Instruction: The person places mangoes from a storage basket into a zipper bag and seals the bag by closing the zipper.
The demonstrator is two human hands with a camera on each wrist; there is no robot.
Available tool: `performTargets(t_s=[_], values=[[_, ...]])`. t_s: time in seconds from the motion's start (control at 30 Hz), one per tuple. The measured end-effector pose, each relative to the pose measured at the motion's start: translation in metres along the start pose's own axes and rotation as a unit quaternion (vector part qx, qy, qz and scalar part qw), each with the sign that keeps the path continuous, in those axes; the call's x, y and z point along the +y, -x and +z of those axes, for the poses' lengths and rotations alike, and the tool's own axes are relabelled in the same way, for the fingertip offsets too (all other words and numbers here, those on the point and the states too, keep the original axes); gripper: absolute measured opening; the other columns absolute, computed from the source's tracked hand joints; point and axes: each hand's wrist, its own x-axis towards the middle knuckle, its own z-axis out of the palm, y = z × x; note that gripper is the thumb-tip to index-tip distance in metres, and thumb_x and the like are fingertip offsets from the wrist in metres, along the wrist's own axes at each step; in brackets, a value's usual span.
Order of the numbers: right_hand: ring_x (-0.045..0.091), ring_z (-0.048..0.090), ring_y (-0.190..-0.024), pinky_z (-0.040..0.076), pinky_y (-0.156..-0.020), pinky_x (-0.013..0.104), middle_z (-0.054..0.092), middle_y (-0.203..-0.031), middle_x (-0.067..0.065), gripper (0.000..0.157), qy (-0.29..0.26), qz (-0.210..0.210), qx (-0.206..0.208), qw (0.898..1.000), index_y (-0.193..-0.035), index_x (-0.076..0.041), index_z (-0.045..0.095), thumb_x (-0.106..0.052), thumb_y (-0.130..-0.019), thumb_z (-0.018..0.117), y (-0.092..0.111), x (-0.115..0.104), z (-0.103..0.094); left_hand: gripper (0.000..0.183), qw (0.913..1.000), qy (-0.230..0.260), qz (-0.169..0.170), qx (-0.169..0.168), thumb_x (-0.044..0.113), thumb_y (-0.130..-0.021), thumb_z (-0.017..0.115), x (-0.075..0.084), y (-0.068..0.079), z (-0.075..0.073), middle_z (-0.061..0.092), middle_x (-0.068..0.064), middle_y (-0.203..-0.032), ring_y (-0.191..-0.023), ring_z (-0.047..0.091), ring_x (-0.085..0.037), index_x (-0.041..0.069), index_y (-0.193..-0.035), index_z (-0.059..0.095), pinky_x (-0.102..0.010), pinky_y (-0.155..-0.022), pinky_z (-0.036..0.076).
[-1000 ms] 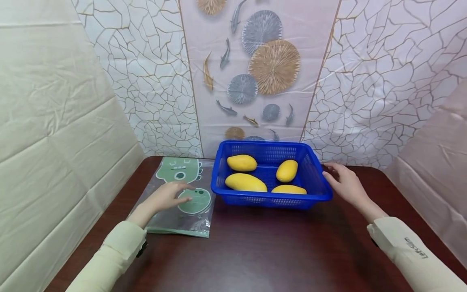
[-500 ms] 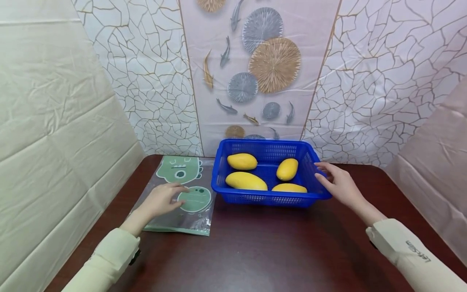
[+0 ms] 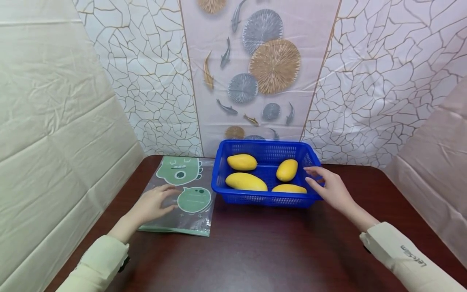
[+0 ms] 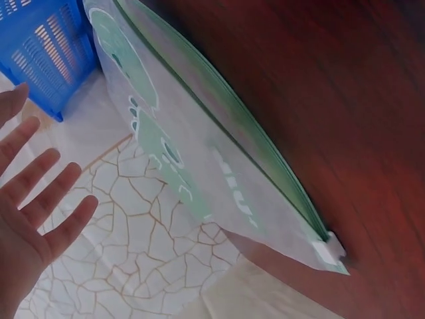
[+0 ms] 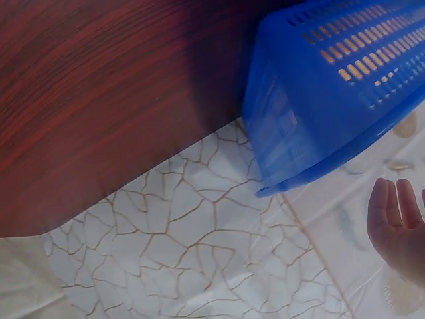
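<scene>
Hovering wide and empty like the left hand [image 3: 150, 204], the right hand [image 3: 333, 190] could tip the blue rectangular plastic basket [image 3: 262, 195] by snagging its rim.

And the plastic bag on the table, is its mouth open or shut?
Open, it seems: in the left wrist view the plastic bag shows its green edges apart, meeting near the white slider.

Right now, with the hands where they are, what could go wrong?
The right hand, near the right end of the blue basket, might knock it. The mangoes, lying loose inside, could then roll. The thin dinosaur-print slider bag, near the left hand, might slip on the table if brushed.
</scene>
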Motion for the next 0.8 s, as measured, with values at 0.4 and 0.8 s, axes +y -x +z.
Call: performTargets(t_s=[0.4, 0.8], values=[[0.025, 0.062, -0.093, 0.053, -0.073, 0.041, 0.067, -0.109, 0.014, 0.028, -0.040, -0.053, -0.004, 0.998, -0.115, 0.000, 0.063, -0.007, -0.087, 0.063, 0.003, -0.024, 0.024, 0.045, 0.9978, 0.027, 0.018, -0.058, 0.025, -0.073, 0.078, -0.007, 0.026, -0.002, 0.065, -0.012, -0.115, -0.108, 0.059, -0.030, 0.011, -0.114, 0.067, -0.048, -0.088, 0.048], [0.019, 0.061, -0.092, 0.054, -0.074, 0.033, 0.068, -0.106, 0.007, 0.029, -0.078, -0.069, -0.022, 0.994, -0.115, -0.005, 0.064, -0.005, -0.085, 0.064, 0.010, -0.057, 0.037, 0.054, 0.9886, 0.067, 0.001, -0.135, 0.030, -0.073, 0.078, -0.013, 0.032, -0.003, 0.065, -0.010, -0.120, -0.110, 0.060, -0.029, 0.012, -0.122, 0.063, -0.047, -0.088, 0.049]])
